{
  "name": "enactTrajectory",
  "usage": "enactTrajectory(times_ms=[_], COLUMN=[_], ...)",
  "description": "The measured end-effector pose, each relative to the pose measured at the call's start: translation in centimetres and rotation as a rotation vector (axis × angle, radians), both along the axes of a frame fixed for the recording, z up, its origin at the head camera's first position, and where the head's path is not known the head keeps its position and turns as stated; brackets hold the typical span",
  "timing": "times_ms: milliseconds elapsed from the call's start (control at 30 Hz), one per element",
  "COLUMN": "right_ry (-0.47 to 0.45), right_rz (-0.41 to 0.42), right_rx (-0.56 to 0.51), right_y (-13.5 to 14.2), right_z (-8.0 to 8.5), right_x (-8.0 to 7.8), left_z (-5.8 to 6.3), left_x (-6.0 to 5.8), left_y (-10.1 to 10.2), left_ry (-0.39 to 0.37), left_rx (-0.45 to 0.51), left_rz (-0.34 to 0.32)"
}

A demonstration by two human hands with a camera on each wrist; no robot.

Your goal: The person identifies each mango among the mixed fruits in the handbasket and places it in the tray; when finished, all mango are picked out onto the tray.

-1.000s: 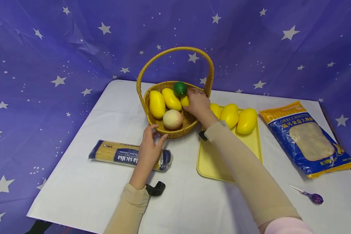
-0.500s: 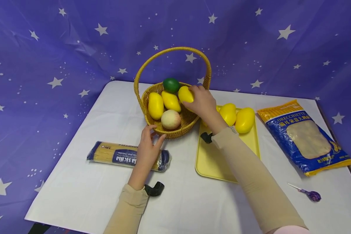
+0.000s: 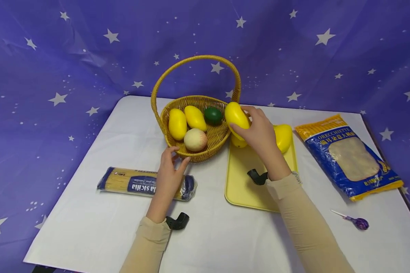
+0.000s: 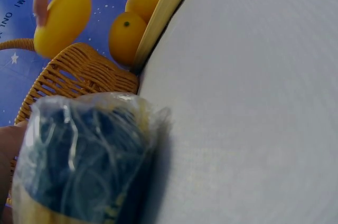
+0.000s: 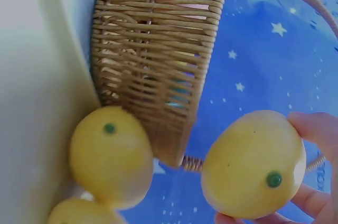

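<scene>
My right hand (image 3: 261,131) grips a yellow mango (image 3: 236,115), held up over the right rim of the wicker basket (image 3: 205,156) and the tray's back end. In the right wrist view the thumb and fingers hold this mango (image 5: 253,166) by its sides. Inside the basket lie two yellow mangoes (image 3: 177,124), a dark green fruit (image 3: 213,115) and a pale peach (image 3: 195,140). My left hand (image 3: 169,174) holds the basket's near-left rim, thumb against the wall. Its lower fingers are partly hidden.
More mangoes (image 3: 283,138) lie at the back of a yellow tray (image 3: 246,189), partly behind my right hand. A spaghetti packet (image 3: 130,182) lies under my left forearm. At right are an orecchiette bag (image 3: 353,159) and a purple lollipop (image 3: 361,223). The basket's tall handle (image 3: 196,58) arches upward.
My right hand has lifted a mango out of the basket and carried it right, towards the tray. The green fruit has rolled down into the basket. My left hand stays at the rim.
</scene>
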State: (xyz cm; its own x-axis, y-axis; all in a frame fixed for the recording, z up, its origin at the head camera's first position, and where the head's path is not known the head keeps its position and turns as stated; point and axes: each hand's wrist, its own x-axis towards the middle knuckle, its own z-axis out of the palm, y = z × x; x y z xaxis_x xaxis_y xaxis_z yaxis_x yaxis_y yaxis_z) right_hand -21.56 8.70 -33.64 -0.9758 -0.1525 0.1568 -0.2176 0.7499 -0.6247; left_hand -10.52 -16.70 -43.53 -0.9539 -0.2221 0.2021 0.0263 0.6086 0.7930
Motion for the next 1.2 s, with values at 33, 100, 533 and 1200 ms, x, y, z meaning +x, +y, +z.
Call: enactTrajectory(times_ms=[33,100,533,1200], right_ry=[-0.005,-0.023,-0.163,-0.217], right_rz=[-0.009,-0.027,-0.058,-0.056], right_rx=[-0.002,-0.004,0.065,0.207], right_y=[0.4,1.3,3.6,1.8], right_z=[-0.1,-0.4,-3.4,-5.5], right_x=[0.4,1.1,6.2,8.9], left_z=[0.0,0.0,0.0,-0.2], left_x=[0.0,0.0,-0.2,-0.2], left_y=[0.0,0.0,-0.1,0.0], left_ry=[0.001,0.005,0.025,0.025], left_rx=[-0.005,-0.014,-0.024,-0.01], left_rz=[0.002,0.002,-0.002,-0.009])
